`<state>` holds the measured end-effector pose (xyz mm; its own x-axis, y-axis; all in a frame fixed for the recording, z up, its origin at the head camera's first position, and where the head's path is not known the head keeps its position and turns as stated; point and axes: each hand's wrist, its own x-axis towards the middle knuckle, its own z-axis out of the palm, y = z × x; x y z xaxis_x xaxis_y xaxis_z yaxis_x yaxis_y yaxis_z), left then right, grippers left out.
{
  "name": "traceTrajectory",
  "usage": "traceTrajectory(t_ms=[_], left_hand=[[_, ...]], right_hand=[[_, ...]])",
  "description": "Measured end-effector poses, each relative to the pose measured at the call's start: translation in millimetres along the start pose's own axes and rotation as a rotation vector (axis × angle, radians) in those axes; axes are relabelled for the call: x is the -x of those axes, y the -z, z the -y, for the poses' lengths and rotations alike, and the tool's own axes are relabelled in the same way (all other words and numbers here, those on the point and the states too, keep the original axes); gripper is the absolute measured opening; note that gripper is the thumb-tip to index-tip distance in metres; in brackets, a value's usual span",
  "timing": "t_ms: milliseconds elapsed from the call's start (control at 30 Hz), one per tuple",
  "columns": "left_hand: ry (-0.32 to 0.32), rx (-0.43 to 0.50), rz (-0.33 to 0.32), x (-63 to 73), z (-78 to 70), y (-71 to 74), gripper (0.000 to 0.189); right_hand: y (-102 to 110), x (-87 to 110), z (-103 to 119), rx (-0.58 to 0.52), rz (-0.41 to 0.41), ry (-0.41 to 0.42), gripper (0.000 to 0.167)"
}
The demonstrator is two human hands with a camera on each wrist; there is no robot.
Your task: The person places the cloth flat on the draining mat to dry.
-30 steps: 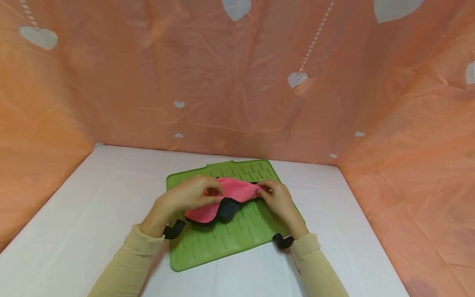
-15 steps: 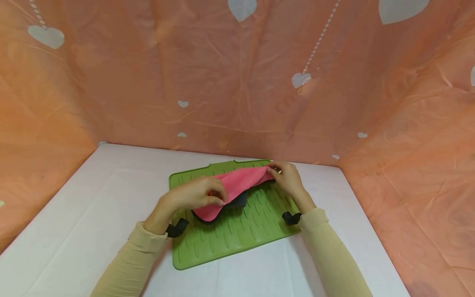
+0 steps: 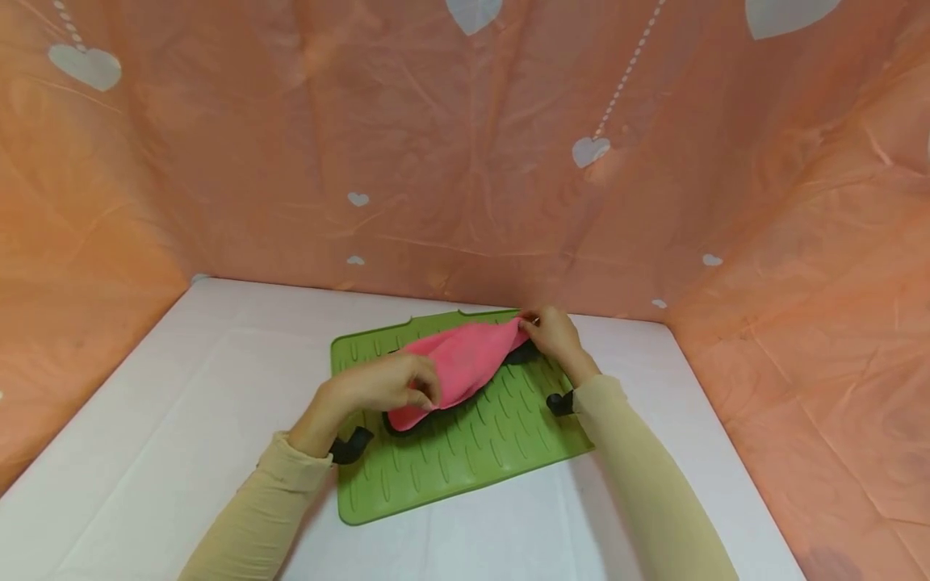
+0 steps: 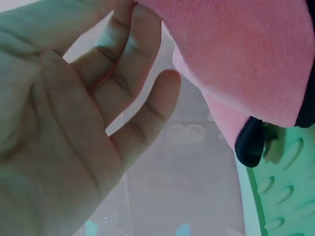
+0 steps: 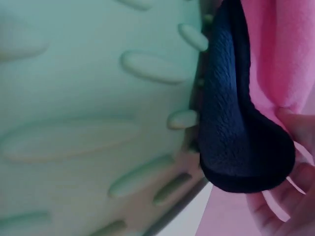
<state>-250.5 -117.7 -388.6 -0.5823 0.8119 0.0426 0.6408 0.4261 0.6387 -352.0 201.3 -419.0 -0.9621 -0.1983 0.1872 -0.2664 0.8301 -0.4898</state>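
A pink plush cloth (image 3: pixel 465 359) with dark edging and a dark underside hangs bunched over a green ridged drying mat (image 3: pixel 407 476). Thumb and fingers of my left hand (image 3: pixel 388 386) pinch its near edge, left of the mat's middle. At the far right, my right hand (image 3: pixel 558 335) pinches a corner. In the left wrist view, the pink side of the cloth (image 4: pixel 246 59) drapes from the fingertips, the lower fingers free of it. The right wrist view shows the cloth's dark, rounded corner (image 5: pixel 241 152) folded over beside the fingers (image 5: pixel 300 128).
The mat lies askew on a white table (image 3: pixel 218 371). Behind it rises an orange curtain (image 3: pixel 436 161) with pale hearts, which also closes off both sides. A black wrist mount (image 3: pixel 352 445) juts from the left wrist, another (image 3: pixel 559 403) from the right.
My right hand has moved away from me and to the right, drawing the cloth's corner with it. The cloth now stretches longer, its dark fold in front covered. My left hand has shifted slightly right.
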Motion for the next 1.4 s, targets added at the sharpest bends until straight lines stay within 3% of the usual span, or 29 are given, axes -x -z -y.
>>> traceTrajectory(t_ms=[100, 200, 300, 400, 500, 667, 867, 1000, 1200, 1300, 1400], left_hand=[[0.026, -0.018, -0.015, -2.5, 3.7, -0.9, 0.008], [0.037, -0.024, -0.029, -4.4, 8.0, -2.0, 0.008], [0.032, -0.030, -0.045, -5.3, 12.2, -3.2, 0.009], [0.022, -0.045, -0.071, -5.3, 14.9, -4.1, 0.009], [0.016, -0.064, -0.103, -2.3, 15.9, -5.2, 0.007], [-0.013, -0.090, -0.139, 2.1, 15.0, -6.2, 0.005], [-0.063, -0.090, -0.164, 7.3, 17.4, -10.9, 0.005], [-0.091, -0.070, -0.186, 11.2, 18.0, -15.9, 0.006], [-0.128, -0.133, -0.203, 20.4, 19.7, -24.2, 0.007], [-0.170, -0.220, -0.228, 26.7, 21.2, -27.3, 0.008], [-0.242, -0.315, -0.268, 31.8, 23.4, -30.2, 0.010]], right_hand=[[2.6, 6.3, -1.0, 0.009, -0.006, 0.004, 0.023], [8.6, 18.6, 2.7, 0.008, -0.068, 0.029, 0.024], [13.1, 36.2, 8.6, -0.013, -0.137, 0.100, 0.023], [13.0, 55.8, 14.1, -0.075, -0.152, 0.198, 0.020], [6.3, 72.4, 18.2, -0.130, -0.073, 0.315, 0.015], [-5.8, 88.2, 24.0, -0.103, 0.102, 0.474, 0.017], [-14.0, 85.5, 29.6, 0.085, 0.128, 0.533, 0.031], [-18.2, 79.8, 29.7, 0.163, 0.096, 0.553, 0.023], [-17.4, 67.8, 32.2, 0.074, 0.007, 0.571, 0.011], [-14.7, 58.2, 41.0, 0.016, -0.029, 0.527, 0.012], [-17.5, 48.3, 51.6, -0.019, -0.016, 0.479, 0.016]])
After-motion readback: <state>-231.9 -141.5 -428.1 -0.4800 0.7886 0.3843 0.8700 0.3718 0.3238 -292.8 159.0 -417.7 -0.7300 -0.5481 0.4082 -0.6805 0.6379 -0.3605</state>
